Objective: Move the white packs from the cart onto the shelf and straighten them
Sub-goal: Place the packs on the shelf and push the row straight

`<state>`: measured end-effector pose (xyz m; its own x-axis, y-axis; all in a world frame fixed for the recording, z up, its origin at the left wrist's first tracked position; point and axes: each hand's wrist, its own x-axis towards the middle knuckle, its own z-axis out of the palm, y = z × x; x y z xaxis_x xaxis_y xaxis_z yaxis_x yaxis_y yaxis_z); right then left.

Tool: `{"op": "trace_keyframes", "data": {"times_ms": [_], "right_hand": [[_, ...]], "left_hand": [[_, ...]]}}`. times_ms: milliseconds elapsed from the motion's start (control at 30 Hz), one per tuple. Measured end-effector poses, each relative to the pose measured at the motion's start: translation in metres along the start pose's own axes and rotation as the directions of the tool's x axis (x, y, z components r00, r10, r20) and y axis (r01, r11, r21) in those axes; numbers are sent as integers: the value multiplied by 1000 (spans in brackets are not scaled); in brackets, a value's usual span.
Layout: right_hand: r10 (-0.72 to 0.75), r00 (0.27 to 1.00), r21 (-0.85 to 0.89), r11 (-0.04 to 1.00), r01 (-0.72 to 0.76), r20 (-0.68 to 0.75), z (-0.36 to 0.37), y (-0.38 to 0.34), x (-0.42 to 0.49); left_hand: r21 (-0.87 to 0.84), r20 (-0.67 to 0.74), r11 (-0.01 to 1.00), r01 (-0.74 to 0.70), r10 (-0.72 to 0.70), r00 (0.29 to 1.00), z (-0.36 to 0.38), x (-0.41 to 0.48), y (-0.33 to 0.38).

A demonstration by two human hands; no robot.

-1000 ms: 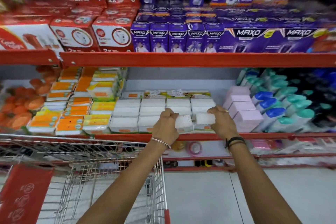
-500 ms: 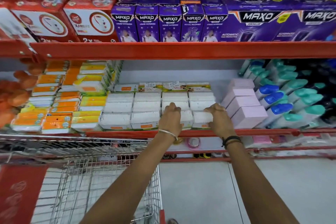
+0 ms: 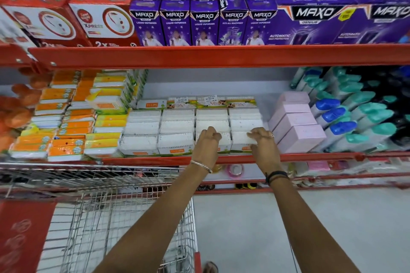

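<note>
Both hands reach over the red metal front lip (image 3: 155, 159) of the middle shelf. The left hand (image 3: 206, 146) has curled fingers resting on a flat white pack (image 3: 224, 139) in the front row; whether it actually grips the pack cannot be told. The right hand (image 3: 264, 146) pinches the neighbouring white pack (image 3: 240, 137) at its right edge. Rows of white packs (image 3: 177, 126) fill the shelf middle, with bare grey shelf behind them. Pink boxes (image 3: 297, 126) stand just beside on the right, orange and yellow packs (image 3: 66, 126) crowd the left. The wire shopping cart (image 3: 115, 217) sits below left, under the left forearm.
</note>
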<state>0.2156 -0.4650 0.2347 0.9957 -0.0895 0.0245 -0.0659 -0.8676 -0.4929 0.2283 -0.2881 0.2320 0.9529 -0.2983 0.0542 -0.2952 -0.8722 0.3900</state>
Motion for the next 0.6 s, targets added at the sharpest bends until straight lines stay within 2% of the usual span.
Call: {"op": "trace_keyframes", "data": {"times_ms": [100, 167, 233, 267, 300, 333, 367, 400, 433, 467, 500, 533, 567, 600], "right_hand": [[-26, 999, 11, 1000, 26, -22, 3, -1, -4], [-49, 998, 31, 998, 50, -29, 4, 0, -6], [-25, 994, 144, 989, 39, -103, 6, -2, -12], [43, 983, 238, 971, 1, -180, 7, -6, -17], [167, 952, 360, 931, -66, -255, 11, -9, -22], [320, 903, 496, 856, -145, -288, 14, -12, -27], [477, 845, 631, 739, -236, -243, 17, -16, -31], [594, 797, 746, 580, -327, -112, 20, -19, -33], [650, 756, 826, 382, -415, 79, 22, -20, -33], [637, 712, 856, 157, -493, 294, 24, -22, -31], [564, 677, 846, -74, -529, 473, 25, -22, -30], [473, 659, 808, -272, -522, 585, 25, -23, -28], [412, 651, 768, -417, -487, 637, 26, -23, -25], [381, 645, 732, -516, -446, 662, 24, -25, -21]], "left_hand": [[-58, -17, 998, -23, 22, 1000, 2, -2, -3], [-132, -91, 991, 1, -14, 996, 1, -9, -1], [-335, -209, 936, 107, -184, 960, 1, -24, 8], [-458, -241, 872, 173, -309, 920, 4, -32, 14], [-580, -246, 781, 232, -439, 864, 8, -38, 19], [-704, -189, 647, 293, -568, 801, 13, -42, 23], [-824, -68, 453, 340, -676, 734, 18, -43, 26], [-911, 116, 190, 366, -734, 669, 22, -41, 28], [-927, 319, -101, 362, -721, 616, 24, -37, 30], [-880, 474, -346, 325, -668, 574, 23, -32, 31], [-817, 564, -514, 262, -618, 548, 23, -28, 32], [-772, 604, -603, 200, -597, 528, 21, -23, 32], [-750, 615, -645, 149, -598, 514, 20, -18, 32], [-741, 616, -662, 111, -605, 505, 17, -13, 32]]}}
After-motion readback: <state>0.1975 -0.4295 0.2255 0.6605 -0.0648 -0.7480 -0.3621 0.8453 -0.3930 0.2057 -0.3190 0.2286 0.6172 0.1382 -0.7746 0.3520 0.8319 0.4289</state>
